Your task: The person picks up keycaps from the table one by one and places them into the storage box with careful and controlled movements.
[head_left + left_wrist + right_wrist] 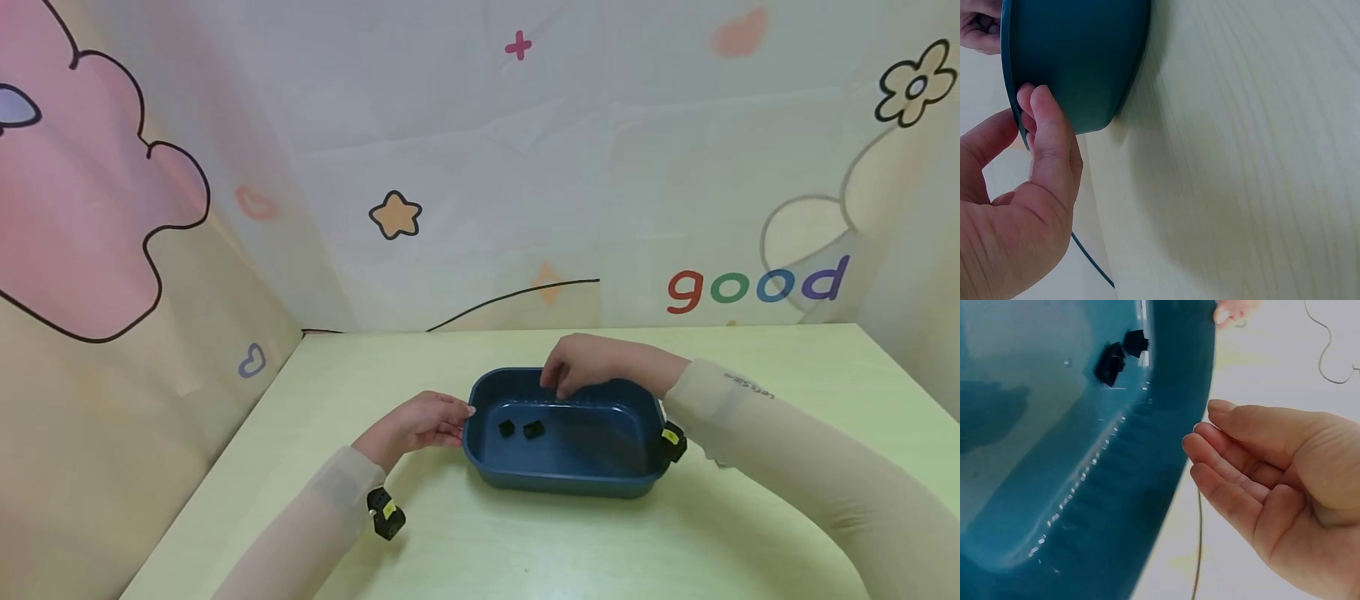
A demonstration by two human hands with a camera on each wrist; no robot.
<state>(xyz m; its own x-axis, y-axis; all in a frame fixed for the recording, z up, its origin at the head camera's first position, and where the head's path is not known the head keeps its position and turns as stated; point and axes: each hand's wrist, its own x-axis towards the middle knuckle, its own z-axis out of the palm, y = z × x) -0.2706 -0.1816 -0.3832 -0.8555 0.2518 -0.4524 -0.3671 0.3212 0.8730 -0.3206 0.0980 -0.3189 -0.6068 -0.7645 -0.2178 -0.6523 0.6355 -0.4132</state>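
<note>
A deep blue rectangular basin [570, 483] with rounded corners stands on the table. Its left end is gripped by my left hand [431, 421], thumb on the rim and fingers along the outer wall, as the left wrist view shows. Over the far rim hangs my right hand [588, 365], its fingers loosely bent downward. In the right wrist view, nothing shows between the thumb and fingers [1229, 494] of that hand. Two small black block-like pieces lie on the basin floor towards the left, a left one [507, 428] and a right one [533, 430].
The pale yellow-green table [300, 500] extends around the basin. Behind it hangs a printed cloth [465, 150], and more cloth borders the table's left side. Small black devices are strapped at both wrists; the right one [673, 442] is beside the basin's right end.
</note>
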